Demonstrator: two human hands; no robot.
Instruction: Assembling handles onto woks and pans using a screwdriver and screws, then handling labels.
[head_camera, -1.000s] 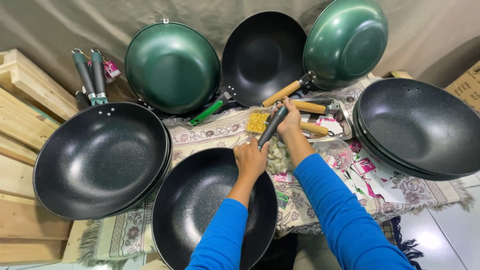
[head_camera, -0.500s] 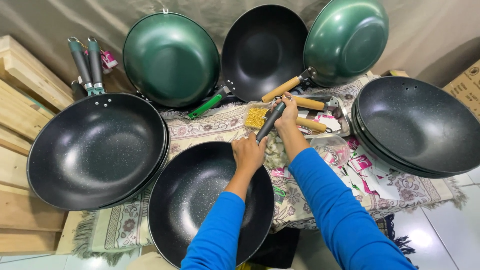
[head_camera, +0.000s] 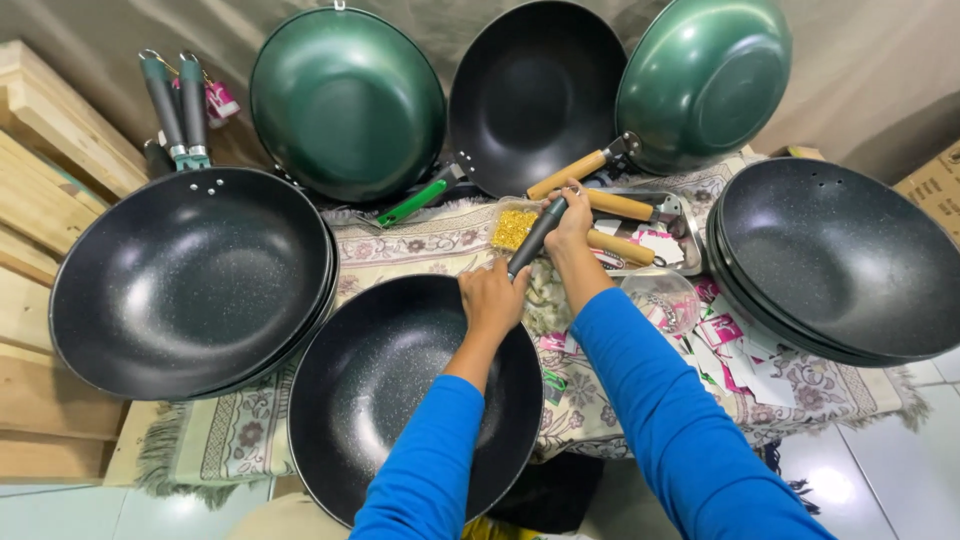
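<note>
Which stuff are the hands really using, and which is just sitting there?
In use:
left hand on the front black pan's far rim
right hand holding the dark handle

Just sitting:
big black pan at left
stacked black pans at right
green pans at the back
metal tray with wooden handles

Speckled matt non-stick coating inside the black wok (head_camera: 400, 400); glossy green enamel on the upturned pans (head_camera: 345, 100). Smooth pale wooden handles (head_camera: 620, 205), woven patterned cloth (head_camera: 420, 245), rough timber planks (head_camera: 40, 200).

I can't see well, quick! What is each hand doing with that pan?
Left hand: closed on the rim of the black pan, by its handle.
Right hand: fingers closed around the dark pan handle.
</note>
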